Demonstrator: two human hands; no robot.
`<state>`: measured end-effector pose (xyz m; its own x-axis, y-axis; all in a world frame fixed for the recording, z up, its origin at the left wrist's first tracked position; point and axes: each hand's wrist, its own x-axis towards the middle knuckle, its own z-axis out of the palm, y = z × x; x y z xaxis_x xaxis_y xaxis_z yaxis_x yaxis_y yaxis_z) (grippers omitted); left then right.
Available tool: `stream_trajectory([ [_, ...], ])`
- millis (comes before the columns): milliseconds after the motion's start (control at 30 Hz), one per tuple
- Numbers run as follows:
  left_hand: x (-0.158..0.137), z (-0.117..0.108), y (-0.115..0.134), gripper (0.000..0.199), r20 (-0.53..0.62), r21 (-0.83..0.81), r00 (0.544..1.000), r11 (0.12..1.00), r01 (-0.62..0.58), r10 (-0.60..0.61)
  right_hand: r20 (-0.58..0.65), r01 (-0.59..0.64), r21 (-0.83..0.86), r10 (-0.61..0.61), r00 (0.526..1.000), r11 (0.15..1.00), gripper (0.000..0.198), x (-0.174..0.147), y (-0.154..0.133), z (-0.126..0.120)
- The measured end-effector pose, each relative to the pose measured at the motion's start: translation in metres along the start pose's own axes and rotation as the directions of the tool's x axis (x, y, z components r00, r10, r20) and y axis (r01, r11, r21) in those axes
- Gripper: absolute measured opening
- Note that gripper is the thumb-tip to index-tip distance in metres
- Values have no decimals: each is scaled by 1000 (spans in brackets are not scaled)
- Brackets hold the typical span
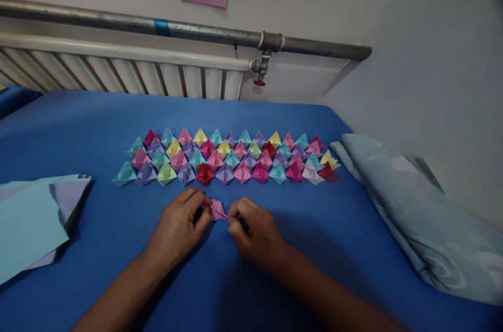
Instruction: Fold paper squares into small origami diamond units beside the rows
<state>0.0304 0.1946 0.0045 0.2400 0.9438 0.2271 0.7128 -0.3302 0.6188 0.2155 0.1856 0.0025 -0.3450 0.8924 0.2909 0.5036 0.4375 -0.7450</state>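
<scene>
A small pink folded paper (217, 210) is held just above the blue surface, between my two hands. My left hand (178, 222) pinches its left side between thumb and fingers. At its right corner, the closed fingertips of my right hand (255, 232) grip the paper's point. Part of the paper is hidden behind the fingers. Beyond my hands stand several rows of folded paper boats, among them a red boat (205, 174), a light green boat (167, 174) and a teal boat (124, 174).
Loose teal and purple paper sheets (31, 222) lie in a stack at the left. A folded light blue patterned cloth (424, 222) rests along the right wall. Behind the blue surface (157, 295) are a white radiator (157, 78) and a metal pipe (212, 33) with a red-handled valve (259, 83).
</scene>
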Motion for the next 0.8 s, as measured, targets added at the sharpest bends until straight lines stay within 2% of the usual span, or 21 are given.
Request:
stream_trajectory([
  [200,-2,1,2,14,44,-2,999,1000,-5,5,1,-44,76,44,999,996,7,3,-5,-3],
  [333,-5,4,6,12,122,-26,989,997,-78,80,-19,-65,103,67,998,993,2,10,-2,-1],
  [433,-7,5,9,14,152,-89,979,989,-121,134,9,-112,49,112,994,993,10,11,2,3],
  [500,-7,6,11,13,153,-104,983,991,-88,103,29,-134,9,134,991,991,15,10,4,5],
  [600,-7,6,12,15,100,-66,994,996,59,-52,45,-133,-17,133,990,991,17,9,3,4],
  [667,-6,5,11,17,65,-37,992,993,110,-107,67,-96,-26,98,993,995,17,9,2,3],
  [767,-5,4,11,6,76,4,997,999,33,-33,112,-42,-41,46,993,998,19,8,1,1],
  [800,-5,4,11,10,89,18,996,1000,1,-3,126,-31,-51,37,991,998,20,8,1,1],
])
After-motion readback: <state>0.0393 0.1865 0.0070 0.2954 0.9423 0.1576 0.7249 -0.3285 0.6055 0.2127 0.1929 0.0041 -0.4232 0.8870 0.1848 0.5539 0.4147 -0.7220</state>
